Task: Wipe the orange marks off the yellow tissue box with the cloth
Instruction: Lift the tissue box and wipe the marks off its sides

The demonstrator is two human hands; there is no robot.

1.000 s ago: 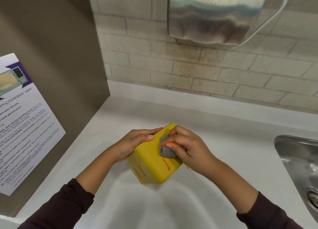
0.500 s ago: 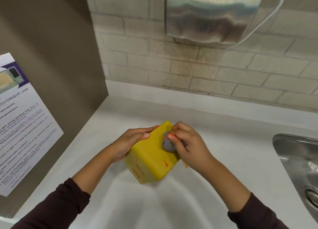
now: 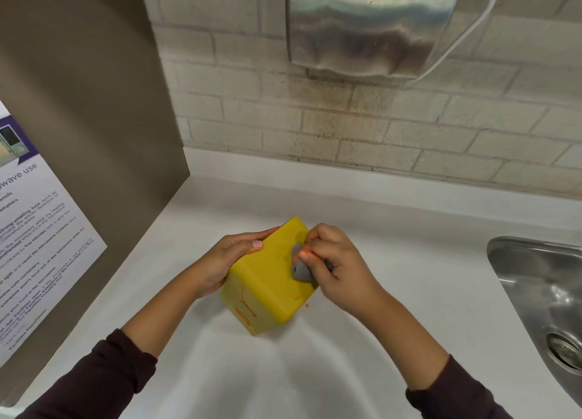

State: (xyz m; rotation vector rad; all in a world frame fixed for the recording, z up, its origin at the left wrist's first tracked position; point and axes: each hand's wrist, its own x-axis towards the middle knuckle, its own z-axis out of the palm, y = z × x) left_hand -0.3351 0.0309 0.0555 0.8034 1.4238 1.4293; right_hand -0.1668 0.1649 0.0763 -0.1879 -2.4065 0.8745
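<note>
— Since a second ago our right hand (image 3: 338, 267) has rubbed most orange off the top face, fingers bunched tight around the grey cloth (image 3: 300, 269).

— Yes; our left hand (image 3: 228, 261) clasps the yellow tissue box (image 3: 267, 280), tilted on the white counter (image 3: 393, 229); orange marks (image 3: 245, 305) remain on its near side.

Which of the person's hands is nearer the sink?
Right. The right hand wipes the yellow box's sink-facing side; the left hand grips its far side, away from the sink.
</note>
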